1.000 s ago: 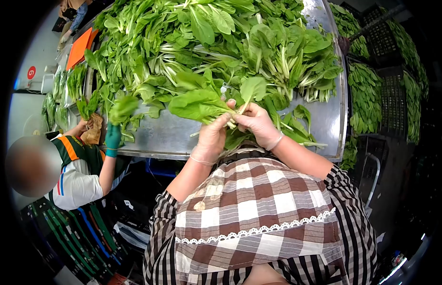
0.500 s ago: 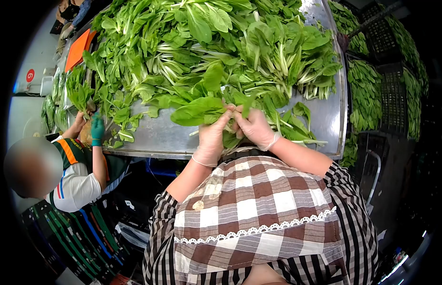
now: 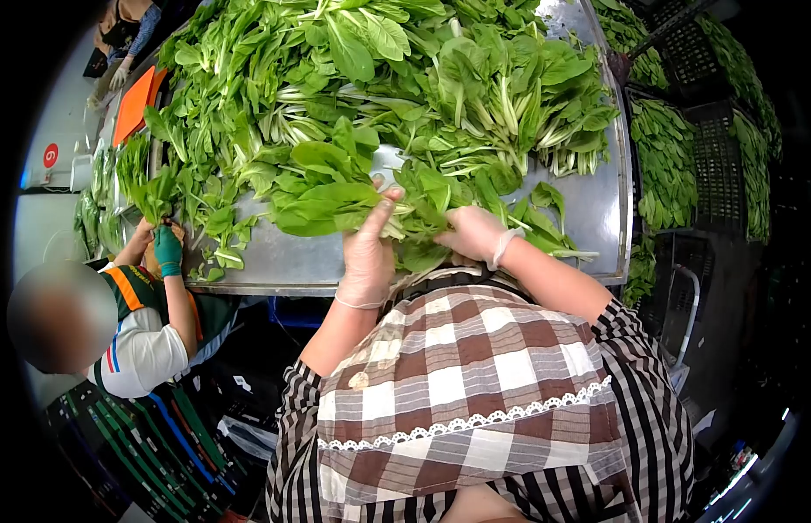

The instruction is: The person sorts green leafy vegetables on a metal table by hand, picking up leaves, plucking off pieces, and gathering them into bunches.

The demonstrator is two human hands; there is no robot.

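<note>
Leafy greens lie in a big pile (image 3: 336, 96) on the metal table (image 3: 292, 261). My left hand (image 3: 371, 248), in a clear glove, is closed round a bunch of greens (image 3: 323, 196), its leaves pointing left and its stems toward my right hand. My right hand (image 3: 475, 235), gloved too, is closed at the leaves just right of that bunch, near the table's front edge; its fingertips are partly hidden, and what it grips I cannot make out.
A co-worker (image 3: 139, 327) at the left holds greens (image 3: 148, 187) in gloved hands. Black crates (image 3: 718, 166) of greens stand at the right. An orange board (image 3: 133, 105) is at the back left; another person's arm (image 3: 144, 35) shows beyond.
My hands have moved apart, the left one leftward with the bunch and the right one slightly right. The co-worker's gloved hand has moved a little to the left and down.
</note>
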